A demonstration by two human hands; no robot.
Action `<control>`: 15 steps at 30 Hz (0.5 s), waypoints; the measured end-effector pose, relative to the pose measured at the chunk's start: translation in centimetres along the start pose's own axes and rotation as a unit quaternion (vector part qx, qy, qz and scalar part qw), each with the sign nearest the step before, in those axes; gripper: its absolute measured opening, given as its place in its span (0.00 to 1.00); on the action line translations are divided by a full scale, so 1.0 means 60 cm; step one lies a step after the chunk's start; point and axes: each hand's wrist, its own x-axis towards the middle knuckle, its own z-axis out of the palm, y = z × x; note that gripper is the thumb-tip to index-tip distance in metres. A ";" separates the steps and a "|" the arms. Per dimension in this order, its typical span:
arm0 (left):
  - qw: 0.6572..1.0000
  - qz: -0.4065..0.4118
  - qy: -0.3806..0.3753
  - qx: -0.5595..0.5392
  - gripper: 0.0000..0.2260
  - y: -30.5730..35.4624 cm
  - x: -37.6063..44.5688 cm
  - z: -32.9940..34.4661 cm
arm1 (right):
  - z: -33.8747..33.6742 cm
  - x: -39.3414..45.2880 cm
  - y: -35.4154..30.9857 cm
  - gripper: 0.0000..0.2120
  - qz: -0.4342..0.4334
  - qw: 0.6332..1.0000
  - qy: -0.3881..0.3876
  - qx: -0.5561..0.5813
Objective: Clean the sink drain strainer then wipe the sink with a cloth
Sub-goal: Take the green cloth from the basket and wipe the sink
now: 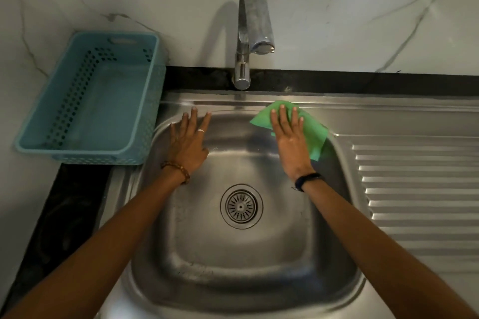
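We press our right hand (pixel 290 142), fingers straight, on the thin green cloth (pixel 312 132) at the brushed stainless-steel sink's (pixel 241 274) rear rim; our left hand (pixel 188 142) lies flat, fingers spread; the round slotted metal strainer (pixel 241 206) sits in the drain.

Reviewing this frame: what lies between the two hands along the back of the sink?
Only bare steel: the head view shows nothing between the left hand and the right hand pressing the green cloth but the sink back wall, the faucet rising behind.
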 end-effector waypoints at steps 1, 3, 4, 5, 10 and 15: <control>1.000 0.000 0.003 0.003 0.40 -0.003 -0.004 0.004 | 0.002 0.004 -0.005 0.39 -0.002 1.000 0.001 0.001; 1.000 0.000 0.005 0.001 0.40 -0.006 -0.010 0.007 | 0.000 0.003 0.002 0.40 -0.014 1.000 -0.001 -0.013; 1.000 0.000 0.005 0.001 0.40 -0.006 -0.012 0.007 | -0.004 -0.002 0.015 0.40 -0.018 0.999 -0.004 -0.026; 1.000 -0.001 0.005 0.003 0.40 -0.007 -0.014 0.006 | -0.008 -0.011 0.032 0.40 -0.012 0.999 -0.009 -0.038; 1.000 -0.007 0.009 -0.028 0.41 0.008 -0.068 -0.003 | -0.041 -0.110 0.092 0.34 0.057 0.996 -0.042 -0.056; 0.991 -0.001 -0.103 -0.079 0.41 0.022 -0.207 0.003 | -0.064 -0.203 0.079 0.29 0.092 0.990 -0.098 -0.040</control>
